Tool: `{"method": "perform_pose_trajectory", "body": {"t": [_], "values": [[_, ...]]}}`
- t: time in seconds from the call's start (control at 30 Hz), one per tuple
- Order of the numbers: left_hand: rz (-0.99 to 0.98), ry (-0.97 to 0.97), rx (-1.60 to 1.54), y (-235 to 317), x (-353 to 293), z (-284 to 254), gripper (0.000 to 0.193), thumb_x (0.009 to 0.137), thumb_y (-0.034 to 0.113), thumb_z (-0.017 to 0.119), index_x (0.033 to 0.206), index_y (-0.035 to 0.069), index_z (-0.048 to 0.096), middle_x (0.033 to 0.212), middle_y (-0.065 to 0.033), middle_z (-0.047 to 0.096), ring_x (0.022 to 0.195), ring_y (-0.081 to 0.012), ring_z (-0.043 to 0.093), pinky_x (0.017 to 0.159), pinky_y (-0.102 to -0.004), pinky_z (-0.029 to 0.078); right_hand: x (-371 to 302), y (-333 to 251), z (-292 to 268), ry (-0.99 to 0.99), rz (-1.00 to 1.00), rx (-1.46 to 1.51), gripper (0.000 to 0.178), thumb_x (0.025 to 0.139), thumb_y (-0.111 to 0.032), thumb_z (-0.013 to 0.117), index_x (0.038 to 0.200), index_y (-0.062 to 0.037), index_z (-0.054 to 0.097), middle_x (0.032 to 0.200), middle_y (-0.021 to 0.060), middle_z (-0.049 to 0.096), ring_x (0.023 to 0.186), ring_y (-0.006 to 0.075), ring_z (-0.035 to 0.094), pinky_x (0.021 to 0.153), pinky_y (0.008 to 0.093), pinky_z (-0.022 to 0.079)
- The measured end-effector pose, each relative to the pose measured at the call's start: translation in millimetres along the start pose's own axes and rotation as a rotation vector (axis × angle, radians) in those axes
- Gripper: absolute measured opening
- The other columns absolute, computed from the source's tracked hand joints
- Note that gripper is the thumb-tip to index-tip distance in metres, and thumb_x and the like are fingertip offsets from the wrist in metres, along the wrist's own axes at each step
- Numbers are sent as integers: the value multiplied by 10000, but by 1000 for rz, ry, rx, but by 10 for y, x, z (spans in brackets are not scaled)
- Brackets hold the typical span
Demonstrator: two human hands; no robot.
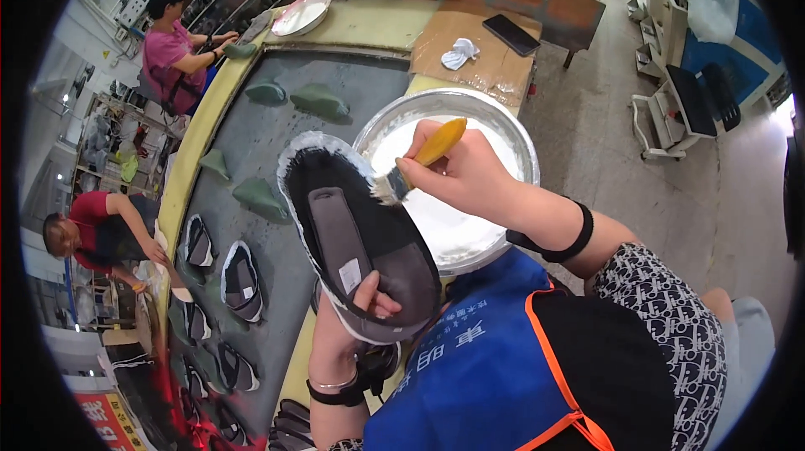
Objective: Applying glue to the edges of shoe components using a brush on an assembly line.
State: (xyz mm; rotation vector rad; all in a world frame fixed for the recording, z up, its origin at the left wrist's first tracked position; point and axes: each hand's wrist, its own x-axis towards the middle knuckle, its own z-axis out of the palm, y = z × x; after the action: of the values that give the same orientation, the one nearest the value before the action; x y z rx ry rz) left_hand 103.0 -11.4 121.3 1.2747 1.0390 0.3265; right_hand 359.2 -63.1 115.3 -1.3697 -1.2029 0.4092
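The left hand (337, 329) grips the near end of a dark shoe upper (411, 271), its digits closed on it, holding it tilted above the table (293, 69). The right hand (459, 170) is closed around a yellow-handled brush (440, 142), bristles at the upper's right edge, over a metal basin (528, 158) of white paste (457, 233). The step in hand seems to be coating that edge; the next move likely calls for a steady left grip and light strokes along the rim.
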Motion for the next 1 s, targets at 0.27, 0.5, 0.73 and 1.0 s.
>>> {"method": "perform_pose_trajectory", "body": {"t": [0.27,0.5,0.73,1.0], "values": [[155,174,40,-74,276,-57,269,1016,228,628,1082,-31,598,791,-106,714,693,-212,746,521,-230,537,-117,-14,-71,-272,35,-268,202,887,-170,724,835,-24,594,695,97,662,593,207,656,564,305,488],[368,299,270,-182,372,-112,290,1069,256,535,1068,-33,560,833,-154,728,770,-218,749,666,-285,578,-15,-51,42,-187,-140,-251,237,902,-214,729,827,-62,563,639,68,640,585,260,641,564,345,490],[472,298,231,-408,581,-328,366,1047,276,562,1244,-28,520,1041,-192,695,969,-236,680,925,-342,538,-35,-114,66,-179,-209,-162,312,876,-320,742,813,-64,575,633,105,612,636,353,635,599,441,498],[882,425,533,-390,604,-490,644,826,224,778,1363,7,497,1221,-167,606,1079,-246,635,989,-352,504,19,-135,16,-448,2,-241,353,861,-351,769,812,-59,576,653,107,636,664,356,648,624,440,499]]}}
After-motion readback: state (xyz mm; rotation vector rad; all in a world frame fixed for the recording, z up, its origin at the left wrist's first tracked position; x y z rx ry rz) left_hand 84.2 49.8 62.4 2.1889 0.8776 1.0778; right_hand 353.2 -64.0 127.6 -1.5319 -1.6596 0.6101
